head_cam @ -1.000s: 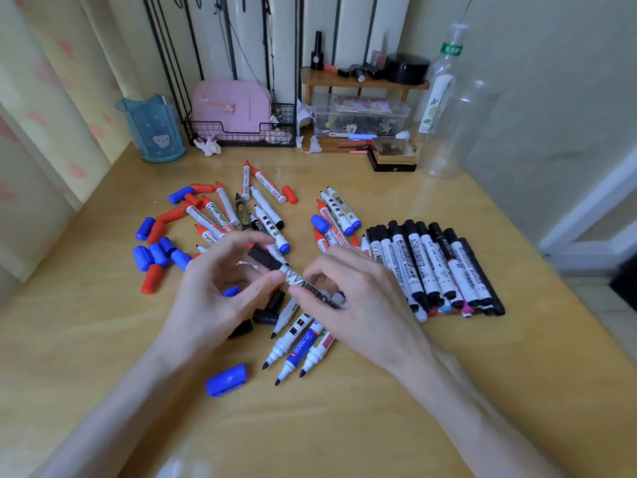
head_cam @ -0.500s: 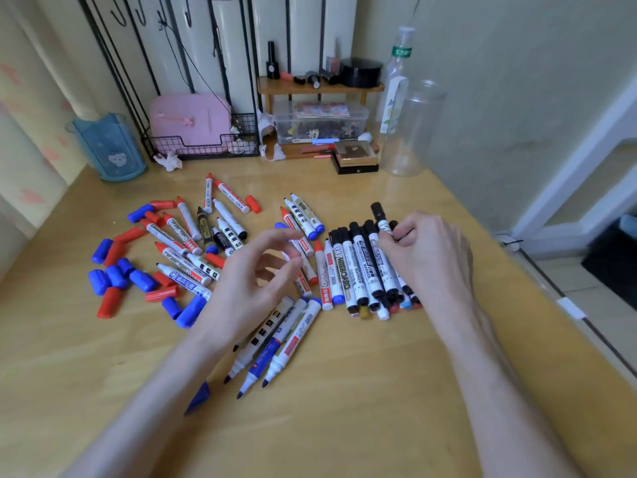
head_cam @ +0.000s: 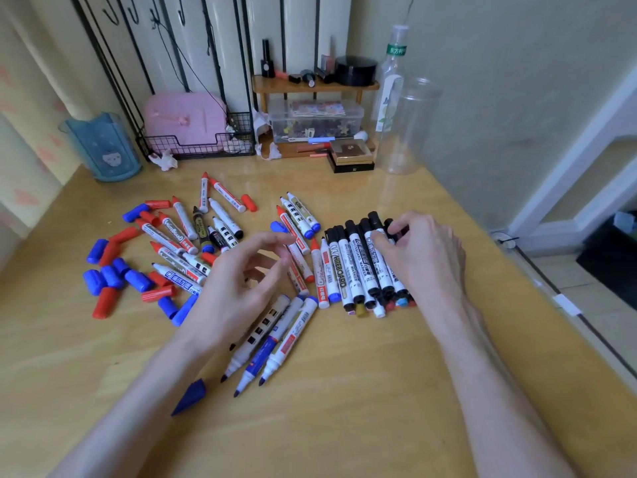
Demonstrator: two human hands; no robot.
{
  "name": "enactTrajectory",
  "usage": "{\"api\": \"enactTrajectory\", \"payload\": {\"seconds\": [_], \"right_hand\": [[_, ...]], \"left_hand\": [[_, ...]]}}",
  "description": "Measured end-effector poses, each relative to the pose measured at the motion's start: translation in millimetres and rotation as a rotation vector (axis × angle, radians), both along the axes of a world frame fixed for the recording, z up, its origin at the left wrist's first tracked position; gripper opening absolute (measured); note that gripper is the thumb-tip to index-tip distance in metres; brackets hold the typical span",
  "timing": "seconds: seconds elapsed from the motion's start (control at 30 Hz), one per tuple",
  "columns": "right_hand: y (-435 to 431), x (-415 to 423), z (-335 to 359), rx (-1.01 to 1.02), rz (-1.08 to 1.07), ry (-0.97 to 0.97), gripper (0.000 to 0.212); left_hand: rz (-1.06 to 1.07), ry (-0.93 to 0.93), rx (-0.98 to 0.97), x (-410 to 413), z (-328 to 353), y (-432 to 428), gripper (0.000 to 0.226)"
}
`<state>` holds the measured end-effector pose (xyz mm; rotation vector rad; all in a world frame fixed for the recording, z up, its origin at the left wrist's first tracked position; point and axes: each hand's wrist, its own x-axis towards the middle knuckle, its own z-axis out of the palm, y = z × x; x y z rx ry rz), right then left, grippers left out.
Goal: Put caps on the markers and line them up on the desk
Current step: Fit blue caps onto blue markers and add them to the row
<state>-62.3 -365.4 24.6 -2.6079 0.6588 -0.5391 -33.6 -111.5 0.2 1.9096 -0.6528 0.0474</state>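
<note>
Head view: a yellow wooden desk (head_cam: 344,426) is seen from above.
Far left: loose red and blue plastic caps (head_cam: 110,277) are scattered on the desk.
Left hand (head_cam: 238,288): held over three uncapped white plastic markers (head_cam: 275,339); fingers loosely bent, nothing grasped.
Right of centre: a row of black-capped white plastic markers (head_cam: 358,270) is laid side by side.
Right hand (head_cam: 420,257): fingers curled; the row's right end is pinched.
</note>
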Motion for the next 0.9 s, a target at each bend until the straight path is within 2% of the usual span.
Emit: {"api": "enactTrajectory", "payload": {"seconds": [0.13, 0.37, 0.47, 0.6, 0.67, 0.73, 0.87, 0.9], "right_hand": [[12.8, -0.2, 1.0, -0.032, 0.116, -0.102, 0.024], [68.8, -2.1, -21.9, -0.008, 0.609, -0.19, 0.017], [83.6, -2.9, -32.2, -0.057, 0.743, -0.153, 0.019], [91.0, 6.1, -37.4, -0.093, 0.871, -0.116, 0.017], [92.8, 13.7, -37.0, -0.116, 0.907, -0.099, 0.015], [94.3, 20.8, -35.0, -0.143, 0.942, -0.05, 0.015], [94.4, 29.3, -30.9, -0.179, 0.964, 0.095, 0.017], [94.7, 30.4, -30.5, -0.189, 0.964, 0.126, 0.018]], "left_hand": [[0.033, -0.02, 0.031, 2.3, -0.1, 23.9, 0.021], [0.167, -0.037, 0.112, 4.3, -6.3, 90.8, 0.021], [0.146, -0.048, 0.147, 3.9, -8.2, 111.8, 0.02], [0.041, -0.004, 0.285, -0.1, -8.4, 131.3, 0.018], [0.004, 0.039, 0.404, -0.5, -5.2, 130.6, 0.024], [0.005, 0.115, 0.468, -2.4, 0.3, 127.3, 0.018], [-0.013, 0.048, 0.459, -9.4, 7.5, 127.1, 0.013], [-0.017, 0.053, 0.512, -11.6, 9.6, 126.3, 0.018]]}}
